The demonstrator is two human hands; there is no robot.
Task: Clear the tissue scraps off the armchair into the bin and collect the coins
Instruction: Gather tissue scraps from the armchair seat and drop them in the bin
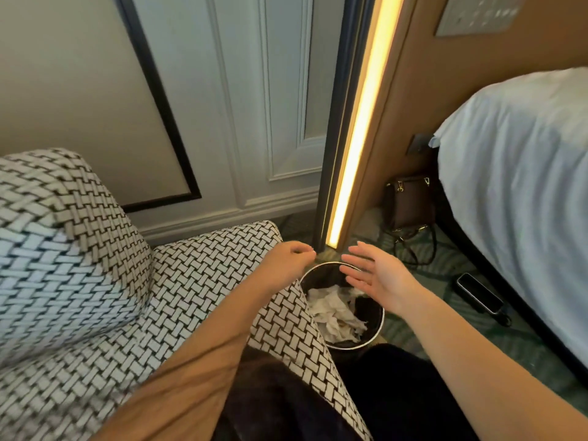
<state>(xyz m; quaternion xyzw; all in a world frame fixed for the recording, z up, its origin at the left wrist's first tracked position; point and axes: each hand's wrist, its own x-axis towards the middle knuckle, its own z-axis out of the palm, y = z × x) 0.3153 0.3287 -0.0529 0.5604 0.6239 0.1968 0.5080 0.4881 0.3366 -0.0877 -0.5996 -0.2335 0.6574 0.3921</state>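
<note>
Both hands hover over the bin [378,326], tissue [334,311] below the fingers: right hand [374,273] spread wide, left hand [291,259] curled, contents unclear.

Woven cloth armchair [197,281], glossy dark bin [377,316] holding crumpled paper tissue scraps [334,310].

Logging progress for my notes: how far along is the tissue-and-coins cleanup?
Done: crumpled tissue scraps lie in the bin, and the visible part of the armchair shows none. In hand: the right hand is open and empty above the bin; the left hand is curled, contents unseen. Left: coins, none visible.
</note>
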